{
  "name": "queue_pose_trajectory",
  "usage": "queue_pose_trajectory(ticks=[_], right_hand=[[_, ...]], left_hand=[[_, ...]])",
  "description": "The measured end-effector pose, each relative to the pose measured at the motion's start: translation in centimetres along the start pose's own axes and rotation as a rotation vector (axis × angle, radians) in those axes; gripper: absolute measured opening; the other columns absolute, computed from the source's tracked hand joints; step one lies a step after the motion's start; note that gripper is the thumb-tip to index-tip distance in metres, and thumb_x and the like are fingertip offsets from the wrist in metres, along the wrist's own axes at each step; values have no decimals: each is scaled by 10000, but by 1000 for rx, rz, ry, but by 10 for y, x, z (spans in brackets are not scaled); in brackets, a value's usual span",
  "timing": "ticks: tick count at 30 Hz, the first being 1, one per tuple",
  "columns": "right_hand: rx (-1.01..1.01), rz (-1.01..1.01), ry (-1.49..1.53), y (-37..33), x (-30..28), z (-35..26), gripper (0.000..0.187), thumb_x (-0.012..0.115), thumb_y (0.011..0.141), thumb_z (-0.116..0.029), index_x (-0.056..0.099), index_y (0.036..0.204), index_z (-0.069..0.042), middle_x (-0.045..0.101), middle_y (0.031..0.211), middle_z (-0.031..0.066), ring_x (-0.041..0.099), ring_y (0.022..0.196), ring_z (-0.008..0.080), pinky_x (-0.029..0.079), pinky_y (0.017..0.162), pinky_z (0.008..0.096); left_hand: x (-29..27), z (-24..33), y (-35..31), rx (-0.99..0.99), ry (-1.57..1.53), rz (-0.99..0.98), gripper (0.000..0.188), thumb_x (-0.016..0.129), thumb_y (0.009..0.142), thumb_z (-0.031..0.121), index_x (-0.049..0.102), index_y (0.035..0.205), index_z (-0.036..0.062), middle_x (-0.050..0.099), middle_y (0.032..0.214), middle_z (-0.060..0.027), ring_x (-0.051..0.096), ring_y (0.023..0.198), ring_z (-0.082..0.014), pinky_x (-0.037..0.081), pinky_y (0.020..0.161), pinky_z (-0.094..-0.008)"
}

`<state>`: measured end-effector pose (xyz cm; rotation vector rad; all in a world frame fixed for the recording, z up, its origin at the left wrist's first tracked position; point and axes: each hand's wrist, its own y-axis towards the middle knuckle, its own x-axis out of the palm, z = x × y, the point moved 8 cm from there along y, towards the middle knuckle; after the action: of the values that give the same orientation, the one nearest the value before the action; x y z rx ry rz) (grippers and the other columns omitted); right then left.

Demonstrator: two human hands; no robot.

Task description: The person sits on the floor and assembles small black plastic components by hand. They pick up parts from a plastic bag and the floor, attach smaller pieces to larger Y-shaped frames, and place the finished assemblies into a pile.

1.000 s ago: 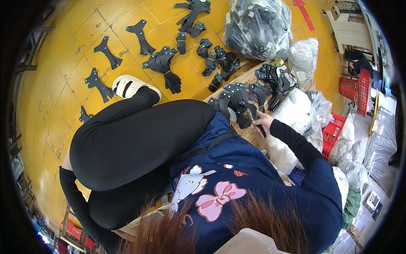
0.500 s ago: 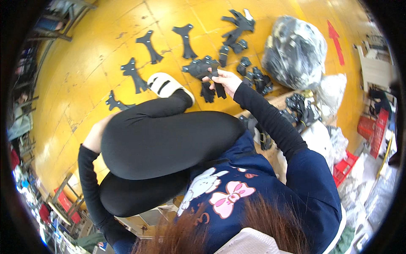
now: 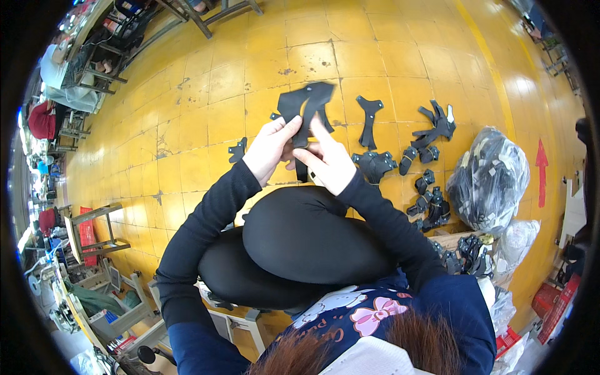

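Observation:
In front of my knees both hands hold flat black cut pieces (image 3: 294,103) of thin, flexible material, which are blurred at their far end. My left hand (image 3: 267,149) pinches their near left part between thumb and fingers. Close beside it, my right hand (image 3: 329,161) is closed on the near right part, fingers reaching up along a narrow strip. How many pieces are in my hands I cannot tell. On the floor to the right lies a single Y-shaped black piece (image 3: 369,122). A fanned pile of black pieces (image 3: 375,165) is just nearer. Another small black piece (image 3: 237,150) lies left of my left hand.
Rolled black bundles (image 3: 428,203) and a loose black stack (image 3: 435,125) lie on the yellow floor at right. Beyond them stands a large clear plastic bag (image 3: 489,178) filled with dark pieces. A wooden stool frame (image 3: 94,231) stands at left, and a workbench (image 3: 81,31) at far left.
My left hand has come up from beside my leg to join the right on the black pieces. The view has swung left, and the floor items appear further right.

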<state>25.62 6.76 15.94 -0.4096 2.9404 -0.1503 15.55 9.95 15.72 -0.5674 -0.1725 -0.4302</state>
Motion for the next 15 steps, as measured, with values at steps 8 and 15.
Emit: queue_pose_trajectory(ticks=[8, 15], right_hand=[[-180, 170, 104, -6, -4, -10, 425, 615, 855, -66, 481, 1258, -63, 680, 855, 126, 671, 731, 166, 513, 668, 260], [-365, 375, -415, -13, -11, -25, 155, 678, 786, -74, 679, 940, -59, 665, 800, 62, 621, 705, 201, 494, 654, 287]], left_hand=[[-3, 1, -7, 34, -138, 27, 228, 504, 961, 298, 529, 1093, 114, 597, 941, -21, 565, 894, -119, 447, 802, -300], [-2, -3, -7, 25, -266, -33, 289, 510, 958, 198, 467, 1220, 81, 582, 1082, -71, 552, 1034, -142, 458, 874, -331]])
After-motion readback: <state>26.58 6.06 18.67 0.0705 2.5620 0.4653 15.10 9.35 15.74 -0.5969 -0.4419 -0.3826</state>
